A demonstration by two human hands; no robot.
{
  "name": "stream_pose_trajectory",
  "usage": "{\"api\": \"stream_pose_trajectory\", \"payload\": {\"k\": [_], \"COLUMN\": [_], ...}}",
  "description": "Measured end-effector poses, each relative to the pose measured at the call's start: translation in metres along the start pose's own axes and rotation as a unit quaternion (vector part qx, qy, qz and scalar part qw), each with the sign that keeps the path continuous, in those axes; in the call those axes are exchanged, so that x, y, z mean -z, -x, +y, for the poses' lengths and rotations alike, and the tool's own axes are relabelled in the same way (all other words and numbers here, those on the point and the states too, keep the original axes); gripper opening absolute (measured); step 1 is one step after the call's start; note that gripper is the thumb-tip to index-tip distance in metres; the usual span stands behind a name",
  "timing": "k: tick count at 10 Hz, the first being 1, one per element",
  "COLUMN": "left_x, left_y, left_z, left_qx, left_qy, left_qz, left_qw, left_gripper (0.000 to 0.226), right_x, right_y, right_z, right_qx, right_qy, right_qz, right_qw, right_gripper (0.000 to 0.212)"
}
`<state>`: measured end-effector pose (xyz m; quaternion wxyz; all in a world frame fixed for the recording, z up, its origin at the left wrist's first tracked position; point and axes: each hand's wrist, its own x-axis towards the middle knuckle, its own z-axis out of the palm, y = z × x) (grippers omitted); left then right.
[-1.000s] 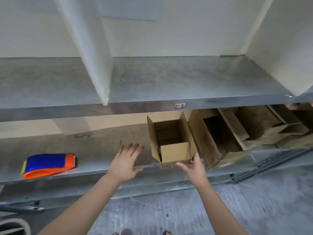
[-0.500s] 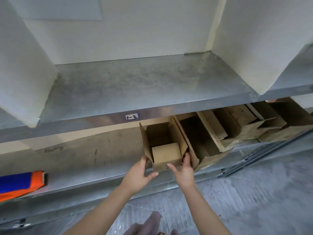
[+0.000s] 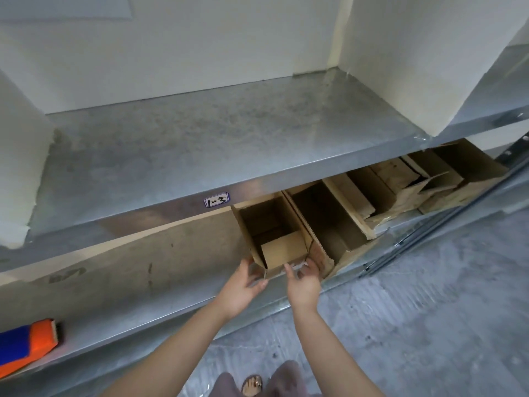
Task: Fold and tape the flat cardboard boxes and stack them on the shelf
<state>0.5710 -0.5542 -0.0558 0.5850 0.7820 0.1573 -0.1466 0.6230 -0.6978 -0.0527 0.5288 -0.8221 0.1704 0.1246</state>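
A small open cardboard box [image 3: 283, 250] lies on its side on the lower metal shelf [image 3: 128, 285], its open flaps facing me. My left hand [image 3: 243, 285] holds its lower left front corner, fingers up beside the left flap. On the other side, my right hand [image 3: 303, 279] grips the lower right front corner, thumb on the front flap. The box touches a larger open cardboard box [image 3: 332, 224] to its right.
More open boxes [image 3: 400, 190] sit in a row further right on the lower shelf. A blue and orange tape dispenser [image 3: 25, 343] lies at its far left. The upper shelf [image 3: 200, 144] carries a label [image 3: 216, 199] on its edge. White dividers stand on either side.
The view has swung right and come closer. My left hand came from the bare shelf to the box's left corner. The box now sits against the larger box.
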Motion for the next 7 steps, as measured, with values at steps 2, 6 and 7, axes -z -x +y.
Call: {"api": "stream_pose_trajectory", "payload": {"k": [2, 6, 7], "left_x": [0.014, 0.052, 0.057], "left_y": [-0.009, 0.026, 0.047], "left_z": [0.000, 0.011, 0.022], "left_qx": [-0.020, -0.144, -0.158], "left_qy": [-0.180, -0.561, -0.568], "left_qz": [-0.011, 0.062, 0.073], "left_qw": [0.983, 0.813, 0.805], "left_gripper": [0.069, 0.065, 0.068], "right_x": [0.004, 0.047, 0.063], "right_y": [0.003, 0.032, 0.046], "right_z": [0.008, 0.000, -0.007], "right_qx": [0.055, 0.230, 0.284], "right_qy": [0.066, 0.304, 0.347], "right_qz": [-0.048, -0.099, -0.085], "right_qw": [0.995, 0.919, 0.890], "right_gripper": [0.069, 0.069, 0.066]}}
